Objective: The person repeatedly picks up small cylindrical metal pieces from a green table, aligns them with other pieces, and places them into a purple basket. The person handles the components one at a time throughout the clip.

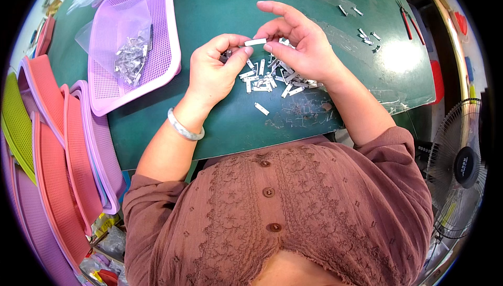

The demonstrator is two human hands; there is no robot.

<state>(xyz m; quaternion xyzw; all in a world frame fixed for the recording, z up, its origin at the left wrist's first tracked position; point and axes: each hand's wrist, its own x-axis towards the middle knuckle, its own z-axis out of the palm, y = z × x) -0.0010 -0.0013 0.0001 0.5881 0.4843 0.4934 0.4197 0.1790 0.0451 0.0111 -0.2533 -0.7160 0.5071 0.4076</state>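
Left hand: I see the left hand [214,74] raised over the table, thumb and forefinger pinched on the left end of a small metal piece; a pale bangle [184,126] circles the wrist.
Metal piece: the small metal piece [255,42], a slim silvery bar, lies nearly level between the two hands.
Right hand: the right hand [304,50] has its thumb and forefinger at the bar's right end, other fingers loosely spread; I cannot tell whether it grips.
Pile: a loose pile of similar pieces [267,79] lies below and behind the hands, with a single piece [261,109] apart, nearer the person.
Table: the green tabletop [220,131] also bears a few scattered pieces [364,35] and red-handled pliers [407,26] at far right.
Purple basket: on the left, the purple basket [174,34] holds a clear bag [131,16] with more metal pieces [131,63].
Surroundings: stacked coloured baskets [55,176] stand at left, a fan [465,168] at right.
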